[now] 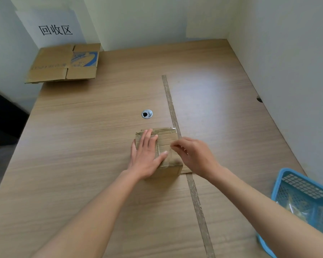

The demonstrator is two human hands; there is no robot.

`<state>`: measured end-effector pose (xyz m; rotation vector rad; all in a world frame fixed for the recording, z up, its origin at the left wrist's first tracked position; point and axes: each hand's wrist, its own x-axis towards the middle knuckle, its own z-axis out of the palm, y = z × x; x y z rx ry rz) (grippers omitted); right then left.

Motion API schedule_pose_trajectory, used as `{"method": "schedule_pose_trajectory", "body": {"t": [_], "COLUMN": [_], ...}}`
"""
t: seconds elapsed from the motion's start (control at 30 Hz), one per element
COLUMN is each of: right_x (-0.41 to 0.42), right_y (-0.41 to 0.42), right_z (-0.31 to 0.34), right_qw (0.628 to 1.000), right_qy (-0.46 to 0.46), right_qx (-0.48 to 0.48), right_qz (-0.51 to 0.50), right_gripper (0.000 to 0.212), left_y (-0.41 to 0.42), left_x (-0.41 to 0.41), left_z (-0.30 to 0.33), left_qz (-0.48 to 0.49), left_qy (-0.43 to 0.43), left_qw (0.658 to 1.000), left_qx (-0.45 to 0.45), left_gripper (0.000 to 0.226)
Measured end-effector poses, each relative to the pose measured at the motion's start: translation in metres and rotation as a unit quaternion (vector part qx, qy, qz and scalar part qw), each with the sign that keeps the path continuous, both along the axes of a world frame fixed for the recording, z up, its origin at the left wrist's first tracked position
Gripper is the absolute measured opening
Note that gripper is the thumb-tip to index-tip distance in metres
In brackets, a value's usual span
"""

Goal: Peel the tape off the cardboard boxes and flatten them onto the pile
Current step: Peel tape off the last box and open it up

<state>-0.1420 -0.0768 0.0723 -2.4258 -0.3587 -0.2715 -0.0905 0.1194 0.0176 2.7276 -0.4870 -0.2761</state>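
- Box (pixel 165 144) sits closed on the table (pixel 82 146), just nearer than the round cable grommet (pixel 147 114), touching the strip (pixel 171 103) stuck along the tabletop.
- Left hand (pixel 147 155) lies flat on the box top, fingers (pixel 147 138) straight and slightly spread, pressing down.
- Right hand (pixel 192 155): fingertips (pixel 173 145) pressed together, apparently pinching clear tape (pixel 166 161) at the top seam; actual grip too small to confirm.
- Suggest: keep weight on the box, pull tape low and along the seam.
- Flattened pile (pixel 63 64) lies well beyond the box, far-left corner.
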Motion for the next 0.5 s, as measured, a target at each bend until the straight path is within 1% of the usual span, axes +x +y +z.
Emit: {"method": "schedule_pose_trajectory", "body": {"t": [0.03, 0.07, 0.13, 0.2, 0.3, 0.4, 0.43, 0.5], "right_x": [-0.003, -0.008, -0.018, -0.023, -0.022, -0.026, -0.029, -0.036], "right_y": [0.0, -0.001, -0.001, 0.001, -0.004, -0.014, -0.016, -0.016], "right_z": [-0.006, -0.012, -0.018, -0.018, -0.015, -0.018, -0.019, -0.021], "right_qw": [0.998, 0.995, 0.992, 0.993, 0.996, 0.992, 0.991, 0.986], "right_qy": [0.039, 0.072, 0.11, 0.109, 0.087, 0.075, 0.074, 0.059], "right_qx": [0.038, 0.058, 0.053, 0.03, -0.014, -0.067, -0.069, -0.074], "right_qz": [-0.026, -0.031, -0.002, 0.019, -0.012, -0.072, -0.092, -0.135], "right_gripper": [0.016, 0.022, 0.029, 0.029, 0.026, 0.019, 0.018, 0.016], "left_y": [-0.001, -0.004, -0.014, -0.03, -0.052, -0.052, -0.049, -0.047], "left_x": [0.0, 0.0, -0.005, -0.013, -0.02, -0.011, -0.007, -0.002], "left_z": [0.002, 0.004, 0.006, 0.01, 0.017, 0.025, 0.028, 0.032], "left_qz": [0.018, 0.039, 0.094, 0.165, 0.231, 0.232, 0.216, 0.168], "left_qy": [0.009, 0.013, 0.011, 0.007, -0.001, 0.029, 0.039, 0.035], "left_qw": [1.0, 0.999, 0.995, 0.986, 0.969, 0.964, 0.965, 0.963], "left_qx": [-0.014, -0.018, -0.005, 0.018, 0.091, 0.126, 0.144, 0.207], "left_gripper": [0.075, 0.075, 0.077, 0.079, 0.083, 0.097, 0.099, 0.1]}}
